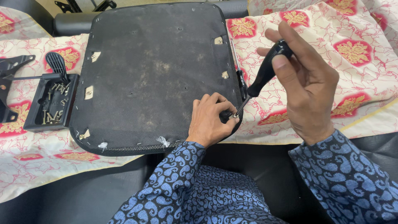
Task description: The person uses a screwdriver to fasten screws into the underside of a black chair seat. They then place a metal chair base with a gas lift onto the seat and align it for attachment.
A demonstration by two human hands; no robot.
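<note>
Right hand (309, 83) is closed around the screwdriver (265, 72), its long axis slanting down-left to the screw (235, 116), which the nearer left hand (211, 120) pinches at centre frame on the seat (153, 70) edge.

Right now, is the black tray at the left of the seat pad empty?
No, the black tray left of the seat pad holds several loose screws.

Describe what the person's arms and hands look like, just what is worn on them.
Both arms wear long sleeves of dark navy cloth printed all over with a lighter blue paisley pattern. The left sleeve and the right sleeve end at the wrists. The left hand and the right hand are bare: no gloves, and no rings, watch or bracelet show.
</note>
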